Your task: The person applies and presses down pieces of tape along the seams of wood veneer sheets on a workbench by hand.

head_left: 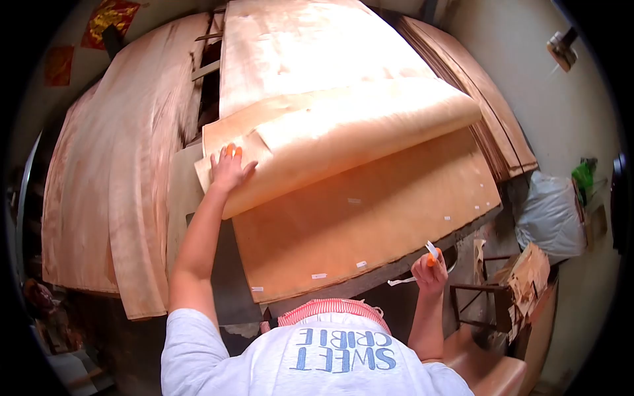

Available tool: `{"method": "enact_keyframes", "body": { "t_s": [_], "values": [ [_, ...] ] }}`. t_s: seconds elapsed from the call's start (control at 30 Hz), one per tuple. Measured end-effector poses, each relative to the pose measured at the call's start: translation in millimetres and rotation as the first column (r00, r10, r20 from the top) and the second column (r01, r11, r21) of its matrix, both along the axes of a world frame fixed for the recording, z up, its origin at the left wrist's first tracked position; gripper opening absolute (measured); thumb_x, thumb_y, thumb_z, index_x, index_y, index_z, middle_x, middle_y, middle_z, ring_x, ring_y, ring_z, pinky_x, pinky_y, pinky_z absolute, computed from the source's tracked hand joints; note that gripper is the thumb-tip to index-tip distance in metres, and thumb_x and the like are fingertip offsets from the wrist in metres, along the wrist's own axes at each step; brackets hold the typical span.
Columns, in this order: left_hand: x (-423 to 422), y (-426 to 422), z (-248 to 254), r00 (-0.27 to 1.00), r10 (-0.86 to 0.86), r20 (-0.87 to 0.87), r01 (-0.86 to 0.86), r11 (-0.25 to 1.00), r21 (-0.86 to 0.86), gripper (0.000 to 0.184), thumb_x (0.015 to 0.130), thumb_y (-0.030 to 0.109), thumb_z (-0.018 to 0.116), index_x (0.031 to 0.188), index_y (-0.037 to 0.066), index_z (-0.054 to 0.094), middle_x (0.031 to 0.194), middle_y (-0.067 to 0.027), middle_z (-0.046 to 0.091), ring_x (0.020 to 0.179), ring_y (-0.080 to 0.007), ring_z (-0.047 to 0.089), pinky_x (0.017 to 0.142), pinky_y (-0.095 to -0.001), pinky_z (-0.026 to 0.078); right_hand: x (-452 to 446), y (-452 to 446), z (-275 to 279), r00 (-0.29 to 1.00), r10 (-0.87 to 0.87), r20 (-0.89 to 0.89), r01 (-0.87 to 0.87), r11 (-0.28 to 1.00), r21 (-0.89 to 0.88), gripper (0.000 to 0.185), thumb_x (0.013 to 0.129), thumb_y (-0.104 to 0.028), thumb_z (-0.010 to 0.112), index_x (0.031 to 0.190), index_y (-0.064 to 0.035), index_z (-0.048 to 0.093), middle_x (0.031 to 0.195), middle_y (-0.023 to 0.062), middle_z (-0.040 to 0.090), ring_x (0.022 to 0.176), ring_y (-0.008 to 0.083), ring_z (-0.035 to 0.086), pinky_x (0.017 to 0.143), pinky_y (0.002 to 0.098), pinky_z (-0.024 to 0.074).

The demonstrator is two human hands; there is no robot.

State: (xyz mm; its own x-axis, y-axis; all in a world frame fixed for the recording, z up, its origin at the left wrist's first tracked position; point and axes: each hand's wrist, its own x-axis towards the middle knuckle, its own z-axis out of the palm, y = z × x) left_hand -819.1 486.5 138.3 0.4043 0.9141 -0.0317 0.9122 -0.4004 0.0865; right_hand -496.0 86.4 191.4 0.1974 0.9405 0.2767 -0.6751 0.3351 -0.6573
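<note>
L hand [228,174] palm down, fingers spread wide, pressing on L end of flap [360,135] (thin wood sheet curled back away from person); grip closed on nothing. Pressing there prob. because a curled sheet would tend to spring fwd; R end of flap has no hand on it, seems to lie back under its own wt. Flap lies over lower sheet [370,228], whose near half is bare, presumably so its near edge is within reach. White tabs [319,276] stuck along that edge & up near R corner, one more mid-sheet; maybe placed to mark or cover spots, can't tell which. R hand [430,274] just off near edge, grip pinched narrow on white tape [432,249], end pointing up clear of fingers, prob. so it doesn't catch. Second white tail [401,282] hangs beside same hand; same length or not, can't tell. Orange covers [234,152] on some fingertips, both hands, maybe for traction. Counter [231,280] shows dark at L of lower sheet. L stack [119,152] & R stack [485,99] flank work, prob. for easy access.
</note>
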Motion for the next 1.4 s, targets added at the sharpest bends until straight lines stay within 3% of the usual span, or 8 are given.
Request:
{"method": "enact_keyframes", "body": {
  "t_s": [0.3,0.43,0.6,0.63,0.7,0.87,1.23,1.4],
  "values": [
    [-24.0,-144.0,26.3,0.903,-0.41,-0.129,0.342,0.867,-0.363,0.054,0.082,0.051,0.05,0.111,0.006,0.056,0.101,-0.0164,0.06,0.102,-0.0281,0.055,0.093,-0.0478,0.033,-3.6,-9.1,-15.6,1.0,-0.007,-0.029,0.002,0.984,-0.178,0.017,0.089,-0.014,0.05,0.097,-0.0003,0.056,0.061,0.003,0.05,0.044,0.0057,0.037,0.041,0.0198,0.0259],
    [-10.3,-132.6,73.5,0.97,-0.084,0.229,0.191,0.848,-0.495,0.042,0.081,0.043,0.057,0.07,0.004,0.066,0.068,-0.0147,0.061,0.072,-0.0236,0.062,0.067,-0.0331,0.047,-14.9,-8.2,-17.1,0.998,0.062,-0.022,-0.066,0.956,-0.286,0.012,0.087,-0.009,0.053,0.093,0.0009,0.057,0.067,0.0062,0.054,0.046,0.0058,0.038,0.04,0.0179,0.0257],
    [12.0,-100.6,13.0,0.673,-0.11,0.731,0.351,0.918,-0.185,0.035,0.088,0.034,0.051,0.099,0.001,0.058,0.094,-0.0145,0.06,0.084,-0.0211,0.055,0.076,-0.0304,0.042,-31.9,-8.2,-19.6,0.975,0.221,-0.025,-0.216,0.919,-0.329,0.013,0.086,-0.009,0.055,0.094,0.0019,0.057,0.079,0.0085,0.058,0.052,0.0083,0.045,0.041,0.018,0.0269],
    [15.0,-106.2,4.1,0.609,-0.116,0.784,0.634,0.666,-0.394,0.039,0.091,0.033,0.047,0.114,0.001,0.05,0.108,-0.012,0.054,0.094,-0.0195,0.05,0.085,-0.0297,0.039,-34.2,-8.5,-21.5,0.964,0.264,-0.016,-0.254,0.909,-0.33,0.014,0.086,-0.009,0.056,0.095,0.0018,0.057,0.081,0.009,0.059,0.052,0.0082,0.045,0.041,0.018,0.0271],
    [25.7,-147.7,-7.9,0.704,0.147,0.694,0.537,0.529,-0.657,0.037,0.092,0.031,0.045,0.113,0.001,0.051,0.104,-0.0091,0.054,0.097,-0.0169,0.05,0.086,-0.0305,0.039,-40.1,-10.8,-19.4,0.952,0.306,0.004,-0.284,0.889,-0.359,0.015,0.087,-0.01,0.056,0.096,0.0015,0.057,0.081,0.0077,0.06,0.054,0.0077,0.046,0.041,0.0177,0.0273],
    [46.3,-247.3,-2.9,0.87,-0.189,0.455,0.491,0.407,-0.77,0.045,0.089,0.037,0.046,0.115,0.0,0.049,0.114,-0.0161,0.052,0.102,-0.0263,0.05,0.089,-0.0338,0.038,-42.5,-15.7,-26.9,0.917,0.399,0.027,-0.342,0.818,-0.462,0.016,0.088,-0.012,0.054,0.097,0.0011,0.056,0.073,0.0045,0.056,0.056,0.007,0.047,0.044,0.0167,0.0282],
    [35.9,-350.4,-93.2,0.859,-0.453,0.237,0.51,0.794,-0.331,0.072,0.08,0.053,0.051,0.131,0.003,0.038,0.139,-0.0214,0.027,0.133,-0.0324,0.018,0.106,-0.0493,0.016,-43.5,5.8,-58.7,0.799,0.579,0.161,-0.26,0.575,-0.775,0.018,0.09,-0.018,0.053,0.097,-0.0019,0.057,0.069,-0.0027,0.051,0.06,0.0053,0.047,0.052,0.0156,0.0349],
    [26.9,-369.9,-108.6,0.881,-0.372,0.294,0.451,0.848,-0.279,0.071,0.078,0.049,0.055,0.13,0.003,0.04,0.138,-0.0195,0.029,0.132,-0.0314,0.021,0.106,-0.0459,0.019,-52.7,11.2,-100.5,0.371,0.635,0.678,0.158,0.677,-0.719,0.02,0.086,-0.02,0.058,0.092,-0.0018,0.063,0.067,0.0045,0.061,0.058,0.0114,0.055,0.056,0.025,0.0439]
  ]
}}
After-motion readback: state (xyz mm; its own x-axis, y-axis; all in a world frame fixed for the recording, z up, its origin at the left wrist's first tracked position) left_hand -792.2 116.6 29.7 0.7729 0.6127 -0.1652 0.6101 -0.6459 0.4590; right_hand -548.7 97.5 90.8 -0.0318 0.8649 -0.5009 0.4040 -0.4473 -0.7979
